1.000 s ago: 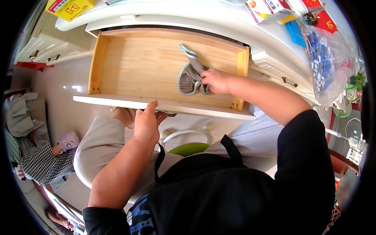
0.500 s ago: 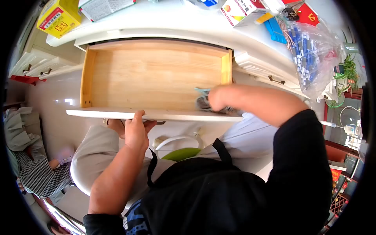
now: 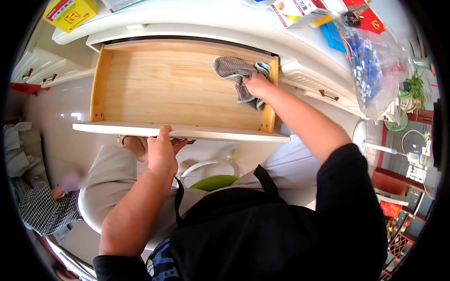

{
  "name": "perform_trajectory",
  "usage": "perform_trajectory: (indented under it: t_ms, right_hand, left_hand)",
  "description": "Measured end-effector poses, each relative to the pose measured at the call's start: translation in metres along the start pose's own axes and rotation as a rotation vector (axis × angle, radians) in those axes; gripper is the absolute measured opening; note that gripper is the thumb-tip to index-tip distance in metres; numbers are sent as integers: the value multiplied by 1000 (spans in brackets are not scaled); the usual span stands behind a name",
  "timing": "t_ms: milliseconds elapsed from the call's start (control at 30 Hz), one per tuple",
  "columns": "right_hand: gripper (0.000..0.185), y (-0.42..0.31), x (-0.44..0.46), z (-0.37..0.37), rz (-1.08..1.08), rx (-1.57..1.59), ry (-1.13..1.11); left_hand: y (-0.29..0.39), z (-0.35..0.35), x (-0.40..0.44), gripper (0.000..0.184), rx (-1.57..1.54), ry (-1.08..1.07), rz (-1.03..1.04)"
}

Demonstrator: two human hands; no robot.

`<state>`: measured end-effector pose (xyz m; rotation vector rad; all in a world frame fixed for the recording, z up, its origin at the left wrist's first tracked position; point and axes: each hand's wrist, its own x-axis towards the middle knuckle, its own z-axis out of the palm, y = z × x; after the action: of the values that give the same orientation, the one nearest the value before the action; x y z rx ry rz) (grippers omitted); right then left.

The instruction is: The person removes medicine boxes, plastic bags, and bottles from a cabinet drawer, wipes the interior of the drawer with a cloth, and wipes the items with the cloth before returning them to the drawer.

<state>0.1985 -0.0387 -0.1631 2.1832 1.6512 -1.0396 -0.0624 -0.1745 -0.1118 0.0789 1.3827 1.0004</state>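
My left fingers gripped the drawer front — likely steadying it; my right fingers clenched bunched cloth.

I'm watching through one camera, worn on the head, and it faces forward and steeply down. The wearer's black top fills the bottom of my view, the pulled-out drawer sits above centre, and the white table crosses the top. I look onto both hands from above at close range, the left hand nearer me than the right hand. My wide lens bends straight edges, catches floor off to the left, and rounds the corners into black.
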Motion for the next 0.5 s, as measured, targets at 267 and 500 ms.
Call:
perform_trajectory:
  t_ms: [267, 500]
  right_hand:
    - [73, -71, 27, 56, 158, -35, 308]
    - [60, -201, 43, 109, -587, -226, 222]
  left_hand:
    - [-8, 10, 1, 29, 12, 147, 53]
    - [-5, 13, -2, 33, 11, 170, 52]
